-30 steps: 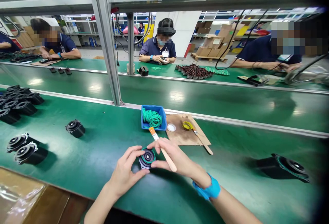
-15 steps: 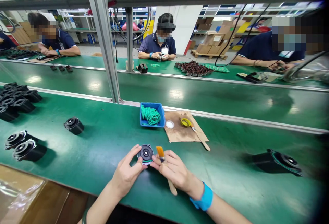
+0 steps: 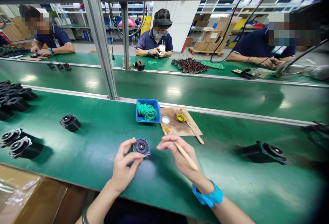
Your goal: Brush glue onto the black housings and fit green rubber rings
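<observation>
My left hand (image 3: 125, 167) grips a black round motor housing (image 3: 141, 146) by its rim, thumb at the near side and fingers at the far left. Its ringed top faces up. To the right, apart from the housing, my right hand (image 3: 182, 153) is closed around a paintbrush (image 3: 187, 156). The pale wooden handle lies across the back of the hand, and the orange bristles point away toward the cardboard. Past the hands stands a blue bin (image 3: 148, 120) of green rubber rings (image 3: 147, 110).
Stained cardboard (image 3: 174, 128) carries a yellow-rimmed lid (image 3: 181, 117), a white disc (image 3: 166, 119) and a second brush (image 3: 196, 134). Black housings stand at left (image 3: 70, 122) and right (image 3: 264, 152). A metal post (image 3: 99, 42) rises beyond; co-workers sit across the line.
My right hand has come away from the housing and turned, swinging the bristles toward the cardboard. The left hand keeps hold; the green ring at the housing's near edge no longer shows. The view shifted slightly.
</observation>
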`<move>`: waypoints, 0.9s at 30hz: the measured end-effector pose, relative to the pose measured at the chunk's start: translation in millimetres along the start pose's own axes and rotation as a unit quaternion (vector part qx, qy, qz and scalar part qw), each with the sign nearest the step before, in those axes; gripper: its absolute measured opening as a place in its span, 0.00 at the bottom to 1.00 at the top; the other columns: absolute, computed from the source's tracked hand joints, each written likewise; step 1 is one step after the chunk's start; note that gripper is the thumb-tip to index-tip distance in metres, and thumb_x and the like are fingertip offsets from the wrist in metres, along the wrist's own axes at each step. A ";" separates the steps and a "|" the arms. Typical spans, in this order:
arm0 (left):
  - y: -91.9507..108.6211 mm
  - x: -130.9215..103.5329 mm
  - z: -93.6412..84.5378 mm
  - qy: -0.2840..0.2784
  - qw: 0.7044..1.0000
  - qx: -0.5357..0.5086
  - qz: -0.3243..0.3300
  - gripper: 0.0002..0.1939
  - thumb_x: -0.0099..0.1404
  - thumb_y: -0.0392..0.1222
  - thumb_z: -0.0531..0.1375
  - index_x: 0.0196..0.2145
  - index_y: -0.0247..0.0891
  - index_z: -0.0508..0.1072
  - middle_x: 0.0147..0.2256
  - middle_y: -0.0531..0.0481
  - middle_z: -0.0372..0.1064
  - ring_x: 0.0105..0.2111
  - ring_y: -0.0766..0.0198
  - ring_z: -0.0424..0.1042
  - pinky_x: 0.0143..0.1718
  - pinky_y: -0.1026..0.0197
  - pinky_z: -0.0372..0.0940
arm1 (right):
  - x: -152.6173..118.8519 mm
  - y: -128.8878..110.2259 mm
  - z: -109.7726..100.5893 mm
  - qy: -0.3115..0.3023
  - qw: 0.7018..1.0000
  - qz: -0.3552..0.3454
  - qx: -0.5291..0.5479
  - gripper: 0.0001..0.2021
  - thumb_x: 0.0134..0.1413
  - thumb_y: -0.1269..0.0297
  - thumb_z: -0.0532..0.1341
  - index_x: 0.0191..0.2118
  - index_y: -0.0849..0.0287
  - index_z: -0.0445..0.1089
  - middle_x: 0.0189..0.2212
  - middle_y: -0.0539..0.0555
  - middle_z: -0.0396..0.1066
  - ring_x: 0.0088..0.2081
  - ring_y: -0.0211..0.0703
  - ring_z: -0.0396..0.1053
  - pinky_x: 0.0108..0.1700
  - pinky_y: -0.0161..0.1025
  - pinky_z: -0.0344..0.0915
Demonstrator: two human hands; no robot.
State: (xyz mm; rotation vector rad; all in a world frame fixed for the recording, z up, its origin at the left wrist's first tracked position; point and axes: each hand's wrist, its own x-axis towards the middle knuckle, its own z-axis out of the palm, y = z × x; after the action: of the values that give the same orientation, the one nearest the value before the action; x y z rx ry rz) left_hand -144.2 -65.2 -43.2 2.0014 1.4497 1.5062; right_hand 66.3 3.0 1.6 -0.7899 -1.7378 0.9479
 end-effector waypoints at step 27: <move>-1.3 26.6 -10.3 -0.087 0.979 -0.004 -0.183 0.31 0.45 0.39 0.75 0.47 0.41 0.69 0.43 0.49 0.75 0.40 0.58 0.75 0.44 0.54 0.71 | 5.2 -15.4 6.9 -0.074 0.982 0.168 0.049 0.21 0.59 0.48 0.62 0.25 0.61 0.71 0.27 0.53 0.70 0.20 0.33 0.70 0.21 0.30 0.71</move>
State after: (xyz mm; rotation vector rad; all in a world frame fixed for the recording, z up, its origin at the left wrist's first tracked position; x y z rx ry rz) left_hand -154.2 -46.6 -23.9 1.6937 1.6220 1.1509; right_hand 56.9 -1.9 15.7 -0.9893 -1.6984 1.3376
